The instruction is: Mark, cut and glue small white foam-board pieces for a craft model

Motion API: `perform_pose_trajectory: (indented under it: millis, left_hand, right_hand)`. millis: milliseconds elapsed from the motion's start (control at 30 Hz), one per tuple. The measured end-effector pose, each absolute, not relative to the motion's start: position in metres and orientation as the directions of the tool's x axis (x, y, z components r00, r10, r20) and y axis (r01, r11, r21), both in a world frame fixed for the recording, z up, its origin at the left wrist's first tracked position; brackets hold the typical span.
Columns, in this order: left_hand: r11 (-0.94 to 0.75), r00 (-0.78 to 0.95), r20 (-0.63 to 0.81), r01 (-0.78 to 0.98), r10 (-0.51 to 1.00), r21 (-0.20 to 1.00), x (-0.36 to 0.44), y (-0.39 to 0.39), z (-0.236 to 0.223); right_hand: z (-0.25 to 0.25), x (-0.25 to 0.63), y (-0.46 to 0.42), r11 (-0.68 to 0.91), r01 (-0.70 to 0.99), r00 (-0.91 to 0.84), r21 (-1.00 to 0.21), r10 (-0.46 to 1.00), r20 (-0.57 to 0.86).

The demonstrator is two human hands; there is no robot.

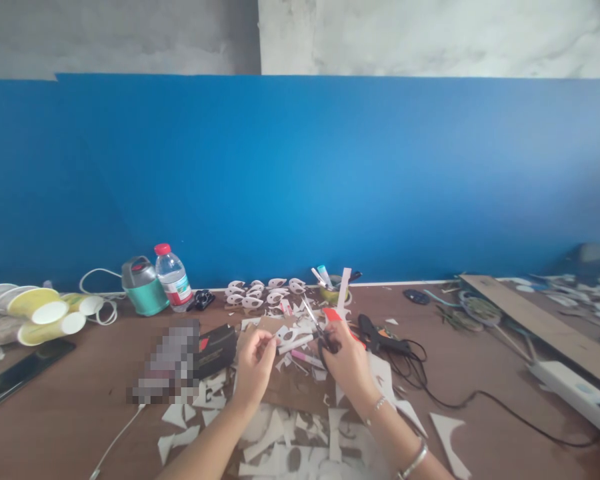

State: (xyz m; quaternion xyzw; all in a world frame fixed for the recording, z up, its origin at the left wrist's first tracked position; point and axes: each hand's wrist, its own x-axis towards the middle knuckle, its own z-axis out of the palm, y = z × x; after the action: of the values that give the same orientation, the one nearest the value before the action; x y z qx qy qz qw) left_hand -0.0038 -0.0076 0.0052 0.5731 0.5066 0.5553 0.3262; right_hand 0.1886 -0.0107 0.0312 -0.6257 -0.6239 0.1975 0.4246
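Note:
My right hand (pixel 347 357) is closed around the handles of a pair of scissors (pixel 311 313), whose blades point up and to the left. My left hand (pixel 255 363) has its fingertips pinched together; whatever is between them is too small to make out. Just beyond both hands lie white paper cut-outs (pixel 293 333), a white pen (pixel 296 344) and a pink pen (pixel 307 359). Under them sits a brown board (pixel 290 390). White paper scraps (pixel 275 433) are strewn nearer to me, between my forearms.
Small white cut-out shapes (pixel 253 302) stand in rows near the blue wall. A glue gun (pixel 383 339) with a black cord lies right. A water bottle (pixel 174 279), a green-grey container (pixel 144 287) and paper cups (pixel 35 310) stand left. A power strip (pixel 573 393) lies far right.

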Motion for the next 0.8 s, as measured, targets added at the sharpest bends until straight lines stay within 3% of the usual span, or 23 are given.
perform_pose_trajectory:
  millis: [100,200,333,467,800]
  left_hand:
    - [-0.355,0.026,0.367,0.331,0.930,0.874,-0.003,-0.016,0.017]
    - [-0.548,0.277,0.472,0.435,0.837,0.715,-0.001,-0.026,0.028]
    - [-0.683,0.495,0.472,0.529,0.730,0.503,0.003,-0.035,0.035]
    - [-0.708,0.546,0.451,0.561,0.706,0.430,0.005,-0.036,0.034]
    - [-0.694,0.502,0.482,0.570,0.718,0.441,0.004,-0.035,0.032]
  right_hand:
    - [0.033,0.189,-0.010,0.115,0.591,0.181,-0.799,0.946,0.270]
    - [0.031,0.190,-0.007,0.115,0.609,0.209,-0.785,0.931,0.299]
    - [0.026,0.193,-0.004,0.130,0.623,0.197,-0.771,0.928,0.316]
    - [0.025,0.193,-0.003,0.125,0.617,0.193,-0.777,0.933,0.303]
    - [0.031,0.189,-0.003,0.082,0.578,0.209,-0.812,0.947,0.244]
